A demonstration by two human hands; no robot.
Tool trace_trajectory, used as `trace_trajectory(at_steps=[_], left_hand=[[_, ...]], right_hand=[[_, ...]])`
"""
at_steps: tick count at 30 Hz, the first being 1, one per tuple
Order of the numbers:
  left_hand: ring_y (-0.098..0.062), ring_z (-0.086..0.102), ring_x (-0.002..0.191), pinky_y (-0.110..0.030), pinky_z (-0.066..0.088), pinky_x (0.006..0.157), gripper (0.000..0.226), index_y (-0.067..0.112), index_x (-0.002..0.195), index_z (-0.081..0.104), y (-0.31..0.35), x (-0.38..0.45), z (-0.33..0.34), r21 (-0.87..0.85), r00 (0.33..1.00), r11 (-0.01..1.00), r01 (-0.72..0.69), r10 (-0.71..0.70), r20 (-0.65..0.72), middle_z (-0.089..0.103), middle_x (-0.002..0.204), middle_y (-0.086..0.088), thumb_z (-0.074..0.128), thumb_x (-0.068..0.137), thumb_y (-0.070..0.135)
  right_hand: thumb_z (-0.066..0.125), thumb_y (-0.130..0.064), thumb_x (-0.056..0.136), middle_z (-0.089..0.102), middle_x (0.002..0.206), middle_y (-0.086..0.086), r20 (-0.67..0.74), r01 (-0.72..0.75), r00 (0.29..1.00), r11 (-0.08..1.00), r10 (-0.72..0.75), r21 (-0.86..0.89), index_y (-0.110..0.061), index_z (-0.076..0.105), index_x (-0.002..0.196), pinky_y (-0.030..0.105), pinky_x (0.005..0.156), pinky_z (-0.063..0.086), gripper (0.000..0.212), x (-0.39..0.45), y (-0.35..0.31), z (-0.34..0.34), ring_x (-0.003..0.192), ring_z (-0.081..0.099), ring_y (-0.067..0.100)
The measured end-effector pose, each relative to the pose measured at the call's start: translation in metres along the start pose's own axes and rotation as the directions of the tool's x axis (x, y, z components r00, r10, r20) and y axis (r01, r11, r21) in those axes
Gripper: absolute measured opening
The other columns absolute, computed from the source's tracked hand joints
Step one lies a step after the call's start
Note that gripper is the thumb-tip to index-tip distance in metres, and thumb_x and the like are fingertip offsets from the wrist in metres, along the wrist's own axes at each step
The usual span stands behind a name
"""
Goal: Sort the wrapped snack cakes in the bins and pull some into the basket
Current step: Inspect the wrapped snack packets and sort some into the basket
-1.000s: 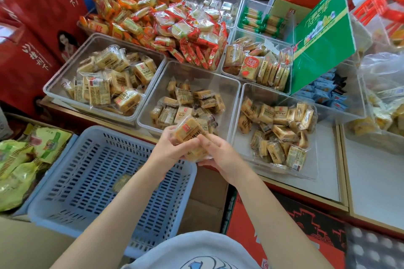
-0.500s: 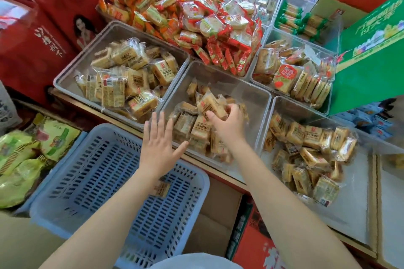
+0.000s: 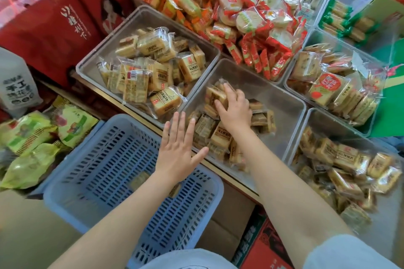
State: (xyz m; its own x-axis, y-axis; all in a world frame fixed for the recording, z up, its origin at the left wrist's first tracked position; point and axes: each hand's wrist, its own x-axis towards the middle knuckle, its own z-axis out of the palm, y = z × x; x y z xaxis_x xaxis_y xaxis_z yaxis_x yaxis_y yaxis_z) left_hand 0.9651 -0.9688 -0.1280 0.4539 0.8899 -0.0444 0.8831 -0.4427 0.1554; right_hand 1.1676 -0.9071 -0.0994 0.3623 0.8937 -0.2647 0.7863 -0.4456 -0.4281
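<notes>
Wrapped yellow snack cakes (image 3: 218, 137) lie piled in the clear middle bin (image 3: 275, 91). My right hand (image 3: 235, 110) reaches into that bin, and its fingers curl over a wrapped cake (image 3: 215, 94) at the far end of the pile. My left hand (image 3: 178, 150) is flat with spread, straight fingers and holds nothing. It hovers where the bin's near edge meets the far right corner of the blue slotted basket (image 3: 105, 159). Two wrapped cakes (image 3: 140, 178) lie on the basket floor, one partly hidden by my left forearm.
A clear bin (image 3: 142, 17) of larger cakes stands to the left, and another cake bin (image 3: 323, 122) to the right. Red and orange packets (image 3: 251, 17) are heaped behind. Green bags (image 3: 30, 137) lie left of the basket, and red cartons (image 3: 43, 17) stand at the back left.
Both hands held cakes together over the basket a second ago. My left hand has since opened flat, and my right hand has gone into the middle bin and moved further over the pile.
</notes>
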Motion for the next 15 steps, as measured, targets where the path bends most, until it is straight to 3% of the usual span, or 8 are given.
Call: trace_trajectory(at_steps=[3,5,7,9,11,12,15], left_hand=[[-0.028,-0.016,0.157,-0.046,-0.012,0.126,0.09,0.009,0.164,0.009,-0.001,-0.001,0.0,-0.014,1.0,1.0,-0.01,0.011,0.014,-0.006,0.17,-0.019,0.015,0.099,0.072],[-0.027,-0.022,0.156,-0.046,-0.016,0.125,0.091,0.011,0.164,0.005,-0.001,0.0,-0.005,-0.035,0.999,0.999,-0.009,0.011,0.05,-0.013,0.17,-0.017,0.012,0.098,0.073],[-0.025,-0.031,0.153,-0.045,-0.021,0.123,0.093,0.013,0.164,-0.001,0.001,0.0,-0.01,-0.032,0.994,0.999,0.004,0.0,0.105,-0.023,0.168,-0.015,0.007,0.094,0.074],[-0.026,-0.035,0.151,-0.044,-0.026,0.121,0.096,0.013,0.164,0.0,0.003,0.001,-0.016,-0.041,0.99,0.998,0.039,-0.033,0.137,-0.025,0.167,-0.015,0.002,0.091,0.075],[-0.028,-0.027,0.154,-0.043,-0.025,0.121,0.097,0.009,0.163,0.014,0.018,-0.001,-0.023,-0.085,0.992,0.996,0.036,-0.025,0.126,-0.012,0.17,-0.016,0.004,0.09,0.073],[-0.029,-0.019,0.157,-0.044,-0.021,0.123,0.096,0.008,0.161,0.023,0.033,-0.003,-0.025,-0.111,0.994,0.994,-0.007,0.02,0.112,-0.003,0.171,-0.016,0.007,0.091,0.071],[-0.025,0.002,0.159,-0.043,-0.004,0.127,0.08,0.009,0.156,0.038,0.094,-0.003,-0.026,-0.224,0.965,0.949,-0.222,0.246,0.086,0.017,0.17,-0.01,0.023,0.098,0.063]], right_hand=[[0.043,-0.063,0.1,0.021,0.168,0.003,0.098,0.042,0.994,0.999,-0.043,0.005,-0.044,0.024,0.158,0.057,0.119,0.02,0.064,-0.004,-0.003,-0.011,0.153,0.018,0.029],[0.044,-0.062,0.1,0.026,0.166,0.0,0.071,0.061,0.995,0.994,-0.067,0.086,-0.044,0.029,0.157,0.056,0.119,0.02,0.062,-0.016,0.001,-0.022,0.152,0.019,0.026],[0.047,-0.055,0.1,0.04,0.159,-0.002,-0.009,0.079,0.997,0.97,-0.079,0.23,-0.037,0.039,0.153,0.052,0.118,0.028,0.056,-0.04,0.01,-0.035,0.147,0.031,0.023],[0.051,-0.044,0.102,0.057,0.139,-0.003,-0.07,0.075,0.996,0.925,-0.052,0.373,-0.025,0.058,0.139,0.043,0.111,0.041,0.042,-0.069,0.022,-0.045,0.13,0.05,0.016],[0.053,-0.031,0.103,0.069,0.108,-0.002,-0.132,0.012,0.99,0.882,0.057,0.472,-0.017,0.072,0.108,0.039,0.094,0.051,0.023,-0.102,0.044,-0.057,0.102,0.061,0.014],[0.053,-0.027,0.104,0.07,0.095,0.001,-0.166,-0.025,0.978,0.862,0.127,0.507,-0.014,0.072,0.096,0.041,0.086,0.053,0.025,-0.118,0.059,-0.064,0.091,0.063,0.016],[0.052,-0.022,0.102,0.069,0.083,0.014,-0.188,-0.149,0.919,0.747,0.347,0.648,-0.008,0.07,0.087,0.049,0.077,0.054,0.027,-0.153,0.111,-0.078,0.079,0.064,0.027]])
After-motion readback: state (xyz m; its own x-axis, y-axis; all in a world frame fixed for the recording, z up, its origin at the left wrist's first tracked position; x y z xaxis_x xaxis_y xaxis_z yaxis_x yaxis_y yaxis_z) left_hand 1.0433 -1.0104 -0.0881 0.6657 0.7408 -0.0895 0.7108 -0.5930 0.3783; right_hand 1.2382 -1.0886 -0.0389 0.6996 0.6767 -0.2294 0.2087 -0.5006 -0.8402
